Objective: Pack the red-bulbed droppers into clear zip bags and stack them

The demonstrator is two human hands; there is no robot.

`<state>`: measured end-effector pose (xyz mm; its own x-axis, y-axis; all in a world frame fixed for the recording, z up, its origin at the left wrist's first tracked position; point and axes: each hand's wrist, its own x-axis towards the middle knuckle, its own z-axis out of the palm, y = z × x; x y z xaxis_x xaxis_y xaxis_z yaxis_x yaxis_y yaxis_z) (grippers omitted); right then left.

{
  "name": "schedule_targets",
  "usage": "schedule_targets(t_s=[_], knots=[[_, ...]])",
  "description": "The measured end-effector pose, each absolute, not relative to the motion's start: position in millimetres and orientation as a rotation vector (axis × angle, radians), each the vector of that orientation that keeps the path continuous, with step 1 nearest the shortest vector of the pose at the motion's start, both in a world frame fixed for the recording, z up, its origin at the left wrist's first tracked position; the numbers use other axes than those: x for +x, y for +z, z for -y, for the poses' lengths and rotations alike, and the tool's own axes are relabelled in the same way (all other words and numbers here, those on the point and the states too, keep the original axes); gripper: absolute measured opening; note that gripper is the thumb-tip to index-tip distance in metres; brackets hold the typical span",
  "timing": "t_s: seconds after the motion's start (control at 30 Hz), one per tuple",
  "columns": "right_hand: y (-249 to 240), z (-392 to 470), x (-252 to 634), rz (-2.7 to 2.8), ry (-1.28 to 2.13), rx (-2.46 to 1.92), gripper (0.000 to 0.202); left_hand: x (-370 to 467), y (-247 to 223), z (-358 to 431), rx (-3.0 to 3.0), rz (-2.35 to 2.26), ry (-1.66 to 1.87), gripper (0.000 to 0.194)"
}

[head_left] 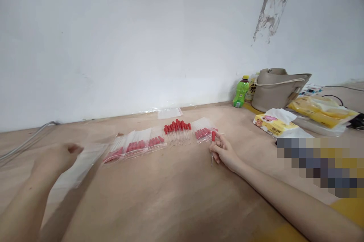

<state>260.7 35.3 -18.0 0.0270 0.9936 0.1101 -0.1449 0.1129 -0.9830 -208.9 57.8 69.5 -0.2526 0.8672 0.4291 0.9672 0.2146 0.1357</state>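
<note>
Left forearm (25,204) nearest, right hand (226,153) pinches red-topped dropper (213,136).

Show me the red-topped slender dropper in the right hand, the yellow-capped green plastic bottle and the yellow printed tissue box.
Red-topped slender dropper (213,136), head view: its red top.
Yellow-capped green plastic bottle (241,92), head view: mid-body.
Yellow printed tissue box (271,126), head view: its printed side.

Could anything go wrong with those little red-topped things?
The right hand holds one slim red-topped dropper in its fingertips; it could slip. The loose red-topped droppers between the filled clear plastic bags might scatter if bumped. The left hand, blurred, is over flat clear plastic bags and could drag them.
</note>
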Motion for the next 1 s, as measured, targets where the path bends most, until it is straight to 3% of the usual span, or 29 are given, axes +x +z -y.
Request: schedule_targets(t_s=[0.1, 0.17, 0.27, 0.33, 0.43, 0.53, 0.6, 0.73, 0.83, 1.0], knots=[[-18.0, -36.0, 261.2, 1.095, 1.200, -1.024, 0.056, -149.1, 87.2, -43.5, -1.746, 2.012, -0.864, 0.028], [-18.3, -36.9, 262.1, 1.059, 1.200, -1.017, 0.047, -97.3, 79.9, -29.6, -2.118, 1.753, -1.079, 0.026], [-18.3, -38.2, 263.9, 0.979, 1.171, -0.998, 0.039, -35.3, 51.2, -11.7, -2.959, 1.030, -0.792, 0.027], [-18.2, -39.0, 264.9, 0.925, 1.151, -0.998, 0.040, -15.9, 33.7, -5.3, -3.158, 0.836, -0.572, 0.039], [-19.0, -40.1, 265.3, 0.911, 1.128, -1.010, 0.047, -9.5, 20.6, 0.5, -3.155, 1.010, -0.618, 0.045], [-20.3, -39.9, 264.1, 0.949, 1.110, -1.012, 0.057, -3.7, 15.8, 11.7, -3.016, 1.319, -0.757, 0.037], [-20.5, -38.5, 263.0, 0.963, 1.105, -1.010, 0.059, 5.2, 12.1, 21.9, -2.966, 1.421, -0.671, 0.034], [-19.1, -34.3, 262.5, 0.972, 1.124, -1.012, 0.060, 18.0, 9.4, 34.4, -2.928, 1.383, -0.410, 0.046], [-17.4, -31.5, 263.1, 0.991, 1.144, -1.011, 0.060, 11.2, 19.6, 29.9, -2.848, 1.478, -0.374, 0.040], [-15.6, -30.2, 263.3, 0.964, 1.159, -1.041, 0.056, -16.7, 36.5, 7.1, -3.066, 1.000, -0.304, 0.037]])
